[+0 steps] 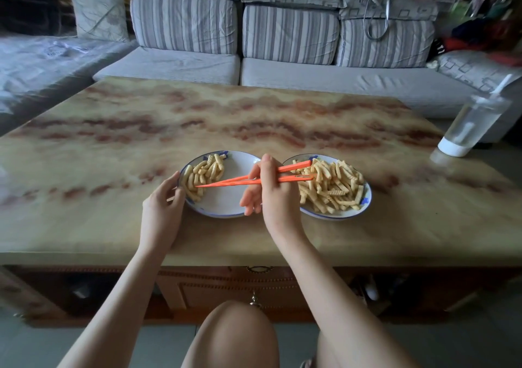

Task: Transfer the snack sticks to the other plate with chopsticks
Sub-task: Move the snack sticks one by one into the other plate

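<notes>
Two white plates with blue rims stand side by side near the table's front edge. The left plate (226, 201) holds a small pile of pale ridged snack sticks (202, 174) along its left side. The right plate (364, 201) is heaped with snack sticks (332, 188). My right hand (268, 189) grips orange chopsticks (226, 182) between the plates. Their tips point left and reach the left plate's pile, and their back ends lie over the right plate. Whether the tips pinch a stick I cannot tell. My left hand (163, 204) holds the left plate's rim.
A clear bottle (469, 124) with a white cap stands tilted at the table's right edge. The marbled table (197, 113) stretches back to a grey striped sofa (282, 57). My knees (237, 336) are below the table's front edge.
</notes>
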Action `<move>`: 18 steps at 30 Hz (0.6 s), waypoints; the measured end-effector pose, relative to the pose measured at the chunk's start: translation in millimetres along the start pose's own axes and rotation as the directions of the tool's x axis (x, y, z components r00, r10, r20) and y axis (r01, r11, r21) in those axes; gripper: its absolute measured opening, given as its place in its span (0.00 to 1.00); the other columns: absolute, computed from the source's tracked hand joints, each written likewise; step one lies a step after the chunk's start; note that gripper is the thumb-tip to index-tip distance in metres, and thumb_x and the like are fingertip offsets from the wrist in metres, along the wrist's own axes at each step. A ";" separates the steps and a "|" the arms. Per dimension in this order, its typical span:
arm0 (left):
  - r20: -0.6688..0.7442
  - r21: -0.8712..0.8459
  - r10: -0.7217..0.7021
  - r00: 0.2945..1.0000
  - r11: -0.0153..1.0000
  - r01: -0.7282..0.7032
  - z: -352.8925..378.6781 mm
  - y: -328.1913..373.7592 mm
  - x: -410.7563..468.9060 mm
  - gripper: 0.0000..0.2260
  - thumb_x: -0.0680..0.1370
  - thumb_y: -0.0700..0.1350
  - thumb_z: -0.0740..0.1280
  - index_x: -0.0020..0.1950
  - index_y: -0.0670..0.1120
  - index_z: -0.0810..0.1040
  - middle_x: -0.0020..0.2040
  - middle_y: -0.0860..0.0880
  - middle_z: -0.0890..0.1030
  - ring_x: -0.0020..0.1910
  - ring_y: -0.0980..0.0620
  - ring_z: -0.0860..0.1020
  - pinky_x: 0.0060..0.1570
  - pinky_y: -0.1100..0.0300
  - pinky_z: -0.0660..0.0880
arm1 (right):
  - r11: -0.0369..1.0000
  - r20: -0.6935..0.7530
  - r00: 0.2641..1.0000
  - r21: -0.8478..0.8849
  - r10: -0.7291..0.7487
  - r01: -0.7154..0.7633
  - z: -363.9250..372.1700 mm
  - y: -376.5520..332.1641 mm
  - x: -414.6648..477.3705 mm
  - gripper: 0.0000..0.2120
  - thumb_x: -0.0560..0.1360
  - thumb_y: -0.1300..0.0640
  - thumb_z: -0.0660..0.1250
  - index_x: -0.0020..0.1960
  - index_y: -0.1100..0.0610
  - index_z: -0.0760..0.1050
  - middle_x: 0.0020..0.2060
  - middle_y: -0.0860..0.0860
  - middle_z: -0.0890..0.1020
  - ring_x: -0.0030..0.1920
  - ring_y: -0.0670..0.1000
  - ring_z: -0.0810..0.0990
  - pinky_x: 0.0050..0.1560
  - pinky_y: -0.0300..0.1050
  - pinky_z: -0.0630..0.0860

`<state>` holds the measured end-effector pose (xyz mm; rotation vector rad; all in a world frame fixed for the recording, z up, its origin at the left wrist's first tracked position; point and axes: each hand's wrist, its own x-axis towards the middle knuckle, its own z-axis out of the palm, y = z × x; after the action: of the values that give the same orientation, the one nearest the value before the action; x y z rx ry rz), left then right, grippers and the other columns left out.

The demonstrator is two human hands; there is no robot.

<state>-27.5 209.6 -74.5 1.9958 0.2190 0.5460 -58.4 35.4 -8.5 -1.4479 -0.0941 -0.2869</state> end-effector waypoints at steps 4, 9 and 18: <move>0.002 -0.004 -0.004 1.000 1.000 0.004 -0.1 1.3 -0.2 0.16 0.78 0.40 0.62 0.66 0.46 0.76 0.51 0.57 0.76 0.51 0.66 0.71 0.43 0.81 0.61 | 1.000 0.002 1.000 -0.006 -0.001 0.001 1.2 1.1 -0.4 0.19 0.83 0.54 0.52 0.37 0.60 0.70 0.22 0.60 0.74 0.17 0.50 0.70 0.19 0.36 0.64; 0.007 -0.024 -0.009 1.000 1.000 0.009 -0.9 2.5 -1.1 0.15 0.79 0.42 0.62 0.66 0.47 0.77 0.50 0.58 0.77 0.48 0.71 0.70 0.41 0.84 0.61 | 0.999 -0.048 0.999 -0.030 0.019 -0.021 -9.4 6.9 -2.6 0.20 0.84 0.53 0.51 0.36 0.60 0.70 0.20 0.59 0.74 0.16 0.51 0.68 0.18 0.36 0.62; 0.008 -0.005 -0.006 1.000 1.000 0.006 -0.7 2.7 -1.8 0.16 0.79 0.40 0.61 0.66 0.46 0.76 0.53 0.55 0.78 0.51 0.63 0.72 0.42 0.80 0.63 | 0.999 -0.174 0.985 -0.040 -0.001 -0.006 -39.6 3.4 -5.0 0.21 0.83 0.53 0.51 0.35 0.60 0.69 0.19 0.58 0.72 0.17 0.52 0.69 0.19 0.35 0.64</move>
<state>-29.7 208.1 -72.4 1.9915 0.2178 0.5340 -66.7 -2.7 -17.9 -1.4565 0.0556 -0.4145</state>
